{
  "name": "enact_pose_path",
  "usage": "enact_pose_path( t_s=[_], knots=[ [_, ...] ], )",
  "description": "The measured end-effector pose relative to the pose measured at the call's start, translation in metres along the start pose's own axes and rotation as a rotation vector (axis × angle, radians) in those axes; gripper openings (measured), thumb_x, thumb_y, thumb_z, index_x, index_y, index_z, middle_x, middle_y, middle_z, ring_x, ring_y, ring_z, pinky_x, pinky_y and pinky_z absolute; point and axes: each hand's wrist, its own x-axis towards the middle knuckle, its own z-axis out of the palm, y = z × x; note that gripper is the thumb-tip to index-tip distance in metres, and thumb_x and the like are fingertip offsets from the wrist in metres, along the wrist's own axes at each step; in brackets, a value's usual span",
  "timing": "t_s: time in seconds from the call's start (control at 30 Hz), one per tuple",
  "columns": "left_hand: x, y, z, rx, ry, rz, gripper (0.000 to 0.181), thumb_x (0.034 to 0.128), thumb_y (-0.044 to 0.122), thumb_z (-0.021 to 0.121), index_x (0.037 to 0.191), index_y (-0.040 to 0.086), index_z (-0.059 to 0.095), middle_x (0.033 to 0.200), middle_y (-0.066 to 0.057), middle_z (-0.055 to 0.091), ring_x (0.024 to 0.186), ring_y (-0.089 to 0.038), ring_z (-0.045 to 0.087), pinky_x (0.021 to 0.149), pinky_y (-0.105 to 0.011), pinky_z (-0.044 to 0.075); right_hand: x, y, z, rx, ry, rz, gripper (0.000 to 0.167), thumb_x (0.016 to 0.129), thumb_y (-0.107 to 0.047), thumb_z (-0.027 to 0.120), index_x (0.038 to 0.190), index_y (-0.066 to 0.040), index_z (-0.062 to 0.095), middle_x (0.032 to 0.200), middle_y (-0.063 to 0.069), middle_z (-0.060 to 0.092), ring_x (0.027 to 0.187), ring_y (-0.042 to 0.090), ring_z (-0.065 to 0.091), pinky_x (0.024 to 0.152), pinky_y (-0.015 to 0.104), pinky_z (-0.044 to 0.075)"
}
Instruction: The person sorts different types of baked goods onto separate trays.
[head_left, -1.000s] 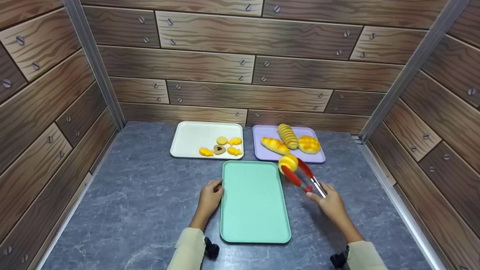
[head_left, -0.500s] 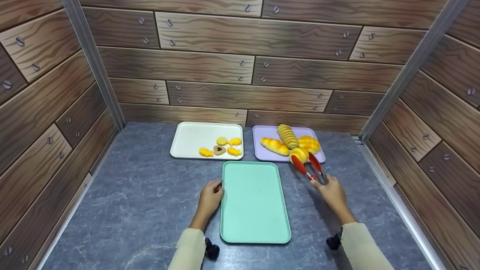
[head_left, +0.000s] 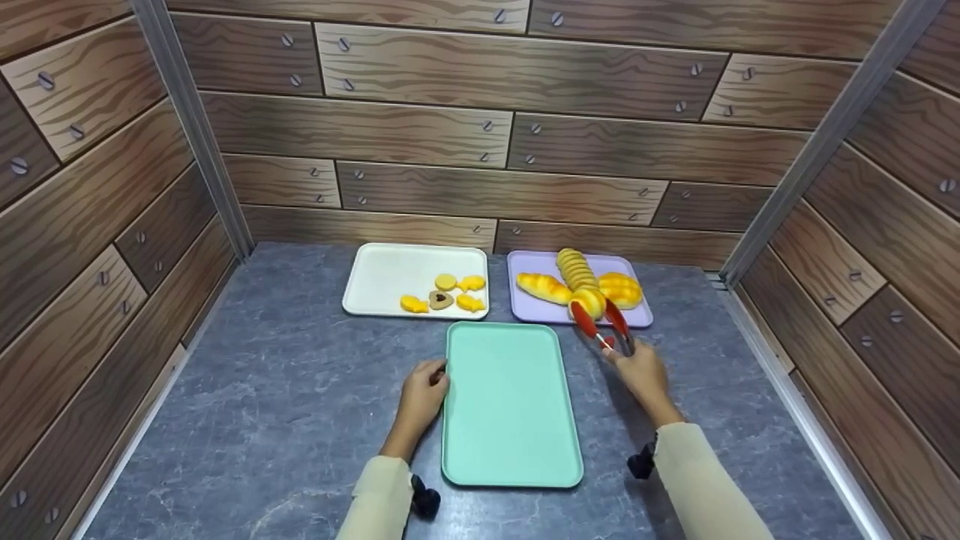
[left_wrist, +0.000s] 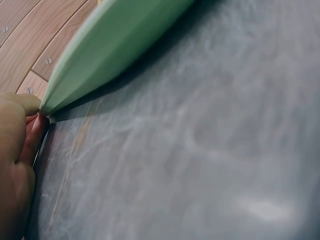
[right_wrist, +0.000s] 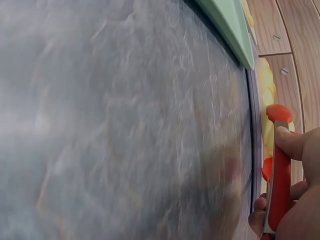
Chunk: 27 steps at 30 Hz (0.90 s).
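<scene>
My right hand point(head_left: 639, 375) holds red-tipped tongs point(right_wrist: 281, 185), also seen in the head view. Between the tong tips is a round yellow bun point(head_left: 587, 301) at the front of the purple tray point(head_left: 525, 307); whether the tips still press on it I cannot tell. It sits against a ridged long bread point(head_left: 576, 268). An oblong bread point(head_left: 543, 287) lies to its left and a criss-cross bun point(head_left: 621, 289) to its right. My left hand point(head_left: 421, 394) pinches the left edge of the green tray point(head_left: 510, 405), thumb and finger meeting at its rim in the left wrist view.
A white tray point(head_left: 382, 281) at the back left bears fish-shaped pieces point(head_left: 471, 302), a round biscuit point(head_left: 445, 282) and a heart biscuit point(head_left: 441, 300). Wood-patterned walls point(head_left: 420, 180) enclose the grey table point(head_left: 285, 390) at the back and both sides.
The tongs have carried the round bun from beside the green tray's far right corner onto the purple tray, first right, then slightly back left. The oblong bread has shifted left. My left hand has stayed put.
</scene>
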Motion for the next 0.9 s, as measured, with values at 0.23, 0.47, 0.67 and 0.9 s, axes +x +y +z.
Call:
enact_pose_path(
  t_s=[0.23,0.47,0.67,0.9],
  knots=[
    [-0.002,0.001,-0.003,-0.001,0.000,-0.013,0.036,0.0990,0.010,0.060,0.133,0.000,0.064,0.125,-0.014,0.065,0.108,-0.024,0.063,0.093,-0.044,0.051,-0.003,-0.009,0.008,-0.030,0.053,-0.004,0.038,0.088,-0.034,0.076,0.092,0.001,0.062,0.086,0.019,0.062,0.069,0.032,0.052,0.059,0.043,0.038],
    [-0.001,0.001,0.000,-0.004,0.000,-0.004,0.036,0.0988,0.010,0.060,0.133,-0.001,0.064,0.124,-0.015,0.066,0.108,-0.025,0.063,0.094,-0.044,0.051,-0.006,-0.012,0.008,-0.079,0.068,0.044,0.045,0.089,-0.037,0.074,0.103,0.005,0.064,0.098,0.024,0.063,0.082,0.043,0.061,0.066,0.053,0.045],
    [-0.001,0.003,0.001,0.001,0.000,-0.008,0.036,0.0979,0.009,0.061,0.132,-0.002,0.064,0.122,-0.015,0.067,0.105,-0.024,0.063,0.093,-0.043,0.051,-0.004,-0.013,0.002,-0.086,0.024,0.051,0.055,0.087,-0.040,0.076,0.110,0.008,0.063,0.107,0.028,0.063,0.088,0.044,0.062,0.070,0.055,0.046],
    [-0.001,0.003,0.001,-0.004,-0.010,-0.032,0.036,0.0993,0.011,0.060,0.133,0.000,0.064,0.121,-0.013,0.066,0.104,-0.023,0.062,0.091,-0.043,0.051,-0.014,-0.007,-0.001,-0.069,0.012,0.039,0.074,0.085,-0.042,0.078,0.126,0.015,0.055,0.120,0.034,0.058,0.106,0.052,0.059,0.088,0.062,0.046]
  ],
)
